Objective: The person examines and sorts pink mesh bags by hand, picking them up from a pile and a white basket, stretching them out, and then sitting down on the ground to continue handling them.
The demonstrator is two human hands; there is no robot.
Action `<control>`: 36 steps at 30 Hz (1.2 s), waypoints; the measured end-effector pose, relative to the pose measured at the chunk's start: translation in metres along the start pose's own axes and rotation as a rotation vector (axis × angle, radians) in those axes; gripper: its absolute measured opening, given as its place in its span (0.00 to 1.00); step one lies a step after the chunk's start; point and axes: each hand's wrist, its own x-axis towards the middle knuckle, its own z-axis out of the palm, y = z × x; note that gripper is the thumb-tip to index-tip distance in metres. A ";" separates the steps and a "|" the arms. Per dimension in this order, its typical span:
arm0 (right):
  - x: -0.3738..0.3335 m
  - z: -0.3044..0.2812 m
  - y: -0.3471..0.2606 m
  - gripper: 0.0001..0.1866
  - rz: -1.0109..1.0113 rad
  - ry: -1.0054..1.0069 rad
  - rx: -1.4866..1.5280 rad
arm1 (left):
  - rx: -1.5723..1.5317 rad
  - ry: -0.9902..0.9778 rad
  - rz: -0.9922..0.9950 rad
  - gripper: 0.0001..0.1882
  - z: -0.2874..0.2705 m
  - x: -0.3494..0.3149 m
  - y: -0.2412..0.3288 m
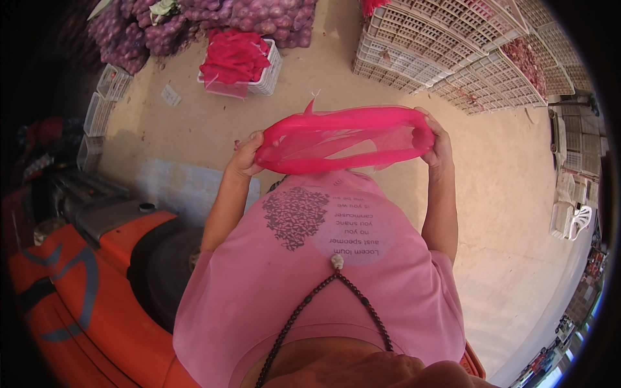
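Observation:
Stretched between my two hands is a bright pink mesh bag (349, 116), its mouth held wide in a long oval in front of my body. My left hand (248, 154) grips its left end, with fingers partly inside the rim. At the opposite end my right hand (438, 139) is closed round the rim, and some of its fingers are hidden behind the fabric. A short twisted tail of the mesh sticks up from the far edge. Through the thin netting the pale floor shows.
Ahead on the left, a white plastic basket (266, 76) holds a heap of pink mesh bags (234, 57). Behind it lie filled sacks of purple onions (275, 21). Stacked plastic crates (414, 55) stand ahead right. An orange vehicle (97, 271) is close on my left.

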 end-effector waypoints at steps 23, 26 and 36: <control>0.013 -0.058 -0.019 0.10 0.215 -0.331 -0.005 | -0.169 0.114 0.099 0.30 -0.005 0.017 -0.024; -0.020 0.004 -0.003 0.09 0.350 -0.076 -0.512 | -0.216 0.132 0.247 0.29 -0.026 0.014 -0.014; 0.003 -0.042 0.041 0.07 0.050 -0.159 -1.336 | 0.036 0.675 0.454 0.14 -0.007 0.009 -0.042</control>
